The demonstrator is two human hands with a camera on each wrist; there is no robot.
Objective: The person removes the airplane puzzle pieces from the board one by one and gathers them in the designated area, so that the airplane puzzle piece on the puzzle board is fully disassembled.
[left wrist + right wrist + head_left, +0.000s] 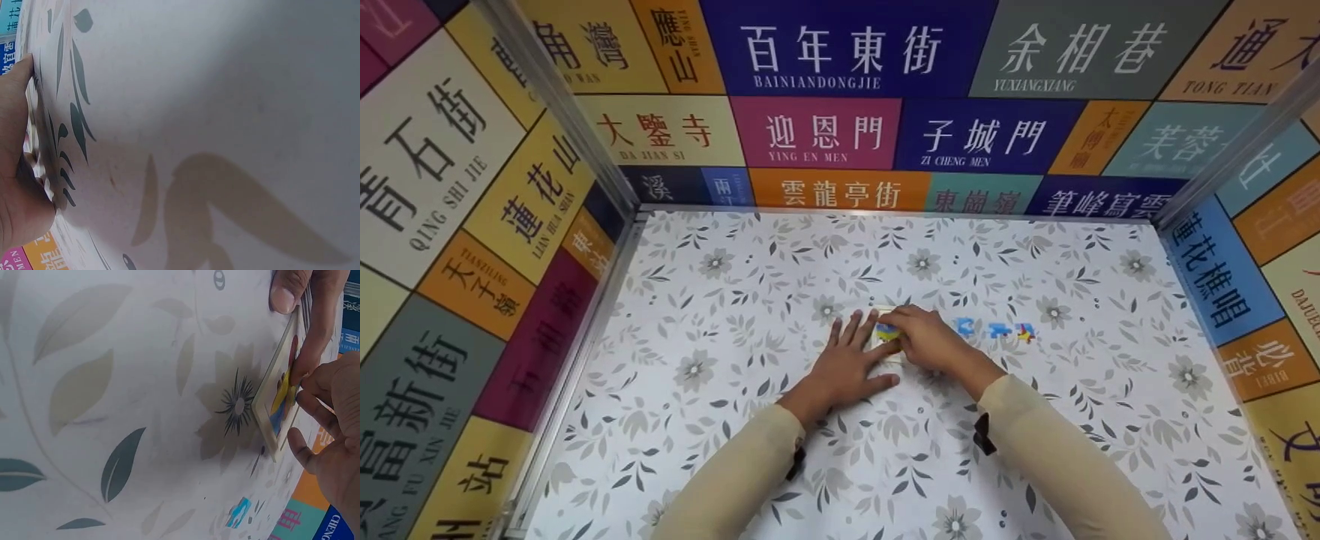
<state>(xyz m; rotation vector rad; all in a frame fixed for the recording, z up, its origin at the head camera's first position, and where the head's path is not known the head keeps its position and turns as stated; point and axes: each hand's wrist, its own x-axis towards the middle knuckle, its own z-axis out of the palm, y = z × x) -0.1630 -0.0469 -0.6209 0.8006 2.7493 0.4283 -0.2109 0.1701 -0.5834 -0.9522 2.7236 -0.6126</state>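
A small wooden jigsaw puzzle board (887, 360) with a pale rim lies on the table, largely covered by both hands. Blue, yellow and red puzzle pieces (279, 405) show inside its frame in the right wrist view. My left hand (842, 367) lies spread over the board's left side, its fingers fairly straight and one fingertip on the yellow part. From the right, my right hand (928, 337) bends over the board and pinches a puzzle piece at the picture with its fingertips; most of that piece is hidden.
To the right of the board, loose blue puzzle pieces lie in a row: one (964, 327), another (999, 330), and one with red and yellow (1024, 333). A floral cloth (780, 270) covers the table. Panels with street names (825, 135) enclose the back and sides.
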